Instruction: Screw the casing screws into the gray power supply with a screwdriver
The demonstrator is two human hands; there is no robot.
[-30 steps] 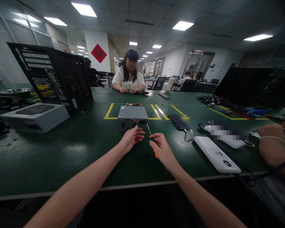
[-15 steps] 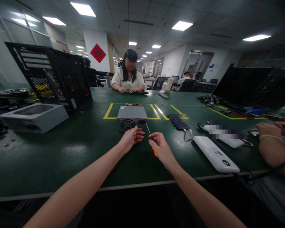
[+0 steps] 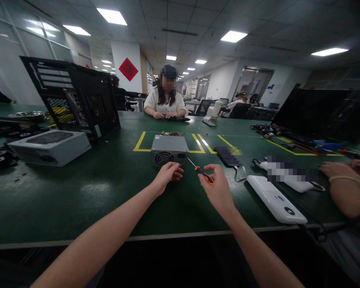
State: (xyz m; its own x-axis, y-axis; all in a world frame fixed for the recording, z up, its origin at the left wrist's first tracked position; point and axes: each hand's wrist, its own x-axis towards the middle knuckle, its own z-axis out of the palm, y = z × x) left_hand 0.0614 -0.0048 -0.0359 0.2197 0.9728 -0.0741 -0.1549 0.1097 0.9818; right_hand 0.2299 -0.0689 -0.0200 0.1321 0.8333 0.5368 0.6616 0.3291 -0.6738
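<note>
A grey computer power supply (image 3: 171, 143) sits in front of me on the green table, its fan grille and socket facing me and some wires behind it. Close to its near face is my left hand (image 3: 167, 177), loosely curled with nothing visible in it; whether it touches the case I cannot tell. My right hand (image 3: 218, 187) holds a screwdriver (image 3: 204, 175) by its orange and black handle, between thumb and fingers. The thin shaft points up and left, its tip at the lower right corner of the power supply's near face.
At left stand an open black computer case (image 3: 87, 102) and another power supply (image 3: 52, 147). A phone (image 3: 226, 156) and white power banks (image 3: 276, 200) lie at right, beside another person's hand (image 3: 340, 172). A person (image 3: 165, 98) sits opposite. Yellow tape (image 3: 141, 142) marks the table.
My right hand has shifted right and the screwdriver has tilted from steep to more slanted, its handle swinging right. My left hand's fingers have drawn closer together. The view has shifted slightly.
</note>
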